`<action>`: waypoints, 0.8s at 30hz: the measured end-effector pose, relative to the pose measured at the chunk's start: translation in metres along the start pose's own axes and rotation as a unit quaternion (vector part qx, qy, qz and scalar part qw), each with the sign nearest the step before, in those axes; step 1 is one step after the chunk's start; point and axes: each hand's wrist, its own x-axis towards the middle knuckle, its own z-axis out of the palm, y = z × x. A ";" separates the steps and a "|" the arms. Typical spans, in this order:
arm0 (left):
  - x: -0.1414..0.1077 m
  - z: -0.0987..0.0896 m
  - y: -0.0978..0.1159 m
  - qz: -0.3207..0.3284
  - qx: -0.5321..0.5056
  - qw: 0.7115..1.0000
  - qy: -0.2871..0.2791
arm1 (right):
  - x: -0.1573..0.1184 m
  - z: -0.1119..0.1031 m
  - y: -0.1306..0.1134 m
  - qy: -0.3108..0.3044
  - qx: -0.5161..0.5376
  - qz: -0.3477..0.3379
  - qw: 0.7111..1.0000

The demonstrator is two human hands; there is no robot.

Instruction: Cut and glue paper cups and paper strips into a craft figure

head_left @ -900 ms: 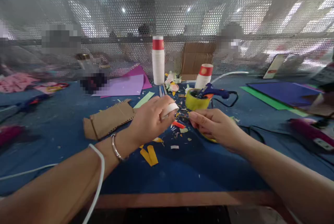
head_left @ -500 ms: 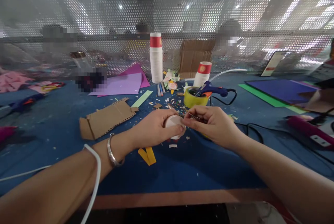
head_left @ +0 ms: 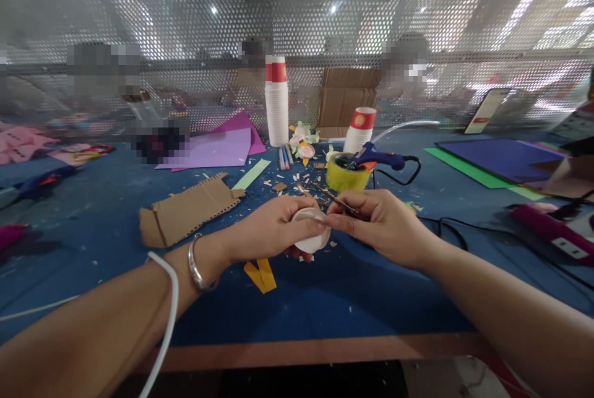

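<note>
A small round white paper piece (head_left: 312, 238) is gripped by my left hand (head_left: 273, 229), whose thumb lies across its face. My right hand (head_left: 378, 224) is closed on a thin dark metal tool (head_left: 341, 203), seemingly small scissors, mostly covered by the fingers. The right thumb and fingertips meet the right edge of the white piece. Small paper scraps (head_left: 304, 187) lie on the blue table just beyond both hands. A folded yellow strip (head_left: 261, 276) rests below my left hand.
Cut cardboard (head_left: 190, 210) lies at left. Behind stand a tall cup stack (head_left: 277, 104), a shorter one (head_left: 359, 130) and a yellow tape roll (head_left: 346, 175) with a blue glue gun (head_left: 380, 156) on it. Black cables and a power strip (head_left: 550, 234) are at right.
The white piece has tilted and my left thumb has shifted across it. The dark tool in my right hand has turned slightly and shows more. Other things stay in place.
</note>
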 end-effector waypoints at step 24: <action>0.003 -0.004 -0.007 0.057 0.006 0.998 0.014 | 0.000 -0.001 -0.007 0.022 0.064 -0.024 0.997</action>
